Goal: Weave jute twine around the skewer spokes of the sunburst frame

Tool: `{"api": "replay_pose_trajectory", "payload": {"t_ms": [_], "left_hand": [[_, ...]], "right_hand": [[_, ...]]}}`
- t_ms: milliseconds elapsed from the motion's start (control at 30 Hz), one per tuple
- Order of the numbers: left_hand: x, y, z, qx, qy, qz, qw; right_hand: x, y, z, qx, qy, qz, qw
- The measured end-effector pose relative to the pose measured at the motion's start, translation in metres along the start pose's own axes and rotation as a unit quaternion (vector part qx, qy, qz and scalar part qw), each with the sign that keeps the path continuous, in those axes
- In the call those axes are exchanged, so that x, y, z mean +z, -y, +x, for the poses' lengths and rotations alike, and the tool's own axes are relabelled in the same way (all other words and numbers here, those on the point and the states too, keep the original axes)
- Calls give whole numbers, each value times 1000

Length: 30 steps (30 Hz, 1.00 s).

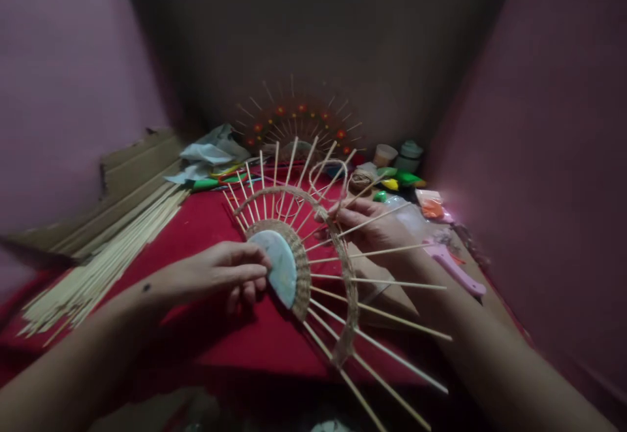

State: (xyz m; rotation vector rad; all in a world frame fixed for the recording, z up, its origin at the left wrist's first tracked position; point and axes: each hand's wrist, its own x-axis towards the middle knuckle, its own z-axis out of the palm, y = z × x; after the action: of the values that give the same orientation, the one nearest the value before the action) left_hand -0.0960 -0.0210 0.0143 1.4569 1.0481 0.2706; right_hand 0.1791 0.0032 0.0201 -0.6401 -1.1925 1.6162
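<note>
A half-round frame of thin wooden sticks [399, 283] fans out from a pale blue-white half disc [281, 265]. Woven twine [300, 255] edges the disc, and an outer twine band [349, 282] runs through the sticks. At the disc's straight edge, my left hand [245, 272] pinches it between thumb and fingers. My right hand [360, 223] is at the outer band among the upper right sticks, fingers closed on the twine. A loose loop of twine [329, 163] rises above those fingers. Some right fingertips are hidden behind the sticks.
A bundle of pale sticks [112, 249] lies left beside cardboard [140, 164]. Behind stands a finished-looking stick fan with red flowers [301, 115]. A twine ball [361, 179], cup [385, 154], colored packets [406, 178] and a pink-handled tool [455, 268] sit right on the red cloth [206, 223] and nearby.
</note>
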Motion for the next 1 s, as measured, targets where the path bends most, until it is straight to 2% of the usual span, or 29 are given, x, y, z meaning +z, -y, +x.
{"api": "replay_pose_trajectory", "payload": {"t_ms": [100, 233, 333, 467, 533, 567, 633, 733, 800, 900, 933, 1000], "left_hand": [[18, 10, 7, 49, -58, -150, 986], [30, 7, 17, 131, -59, -277, 950], [33, -1, 20, 159, -68, -327, 929], [38, -15, 23, 177, -101, -369, 907], [38, -20, 30, 203, -113, -384, 894], [37, -22, 35, 218, -113, -386, 889], [30, -21, 46, 223, -96, -379, 893], [13, -10, 58, 140, -71, -361, 919], [1, 1, 56, 89, -74, -363, 924], [-10, 17, 41, 51, -95, -383, 917], [-12, 21, 35, 41, -102, -386, 916], [-17, 27, 24, 23, -111, -386, 915]], "right_hand": [[20, 24, 16, -27, 82, -126, 988], [46, 48, 39, -56, 177, -291, 939], [58, 59, 55, -68, 206, -355, 909], [67, 69, 66, -78, 209, -401, 889], [70, 71, 66, -91, 220, -446, 863], [70, 70, 65, -106, 230, -481, 839], [68, 64, 60, -147, 255, -570, 767], [56, 41, 48, -189, 292, -684, 641], [46, 21, 36, -175, 300, -740, 576], [35, -4, 18, -152, 305, -799, 496], [33, -9, 14, -158, 305, -808, 479], [32, -15, 9, -178, 302, -814, 463]]}}
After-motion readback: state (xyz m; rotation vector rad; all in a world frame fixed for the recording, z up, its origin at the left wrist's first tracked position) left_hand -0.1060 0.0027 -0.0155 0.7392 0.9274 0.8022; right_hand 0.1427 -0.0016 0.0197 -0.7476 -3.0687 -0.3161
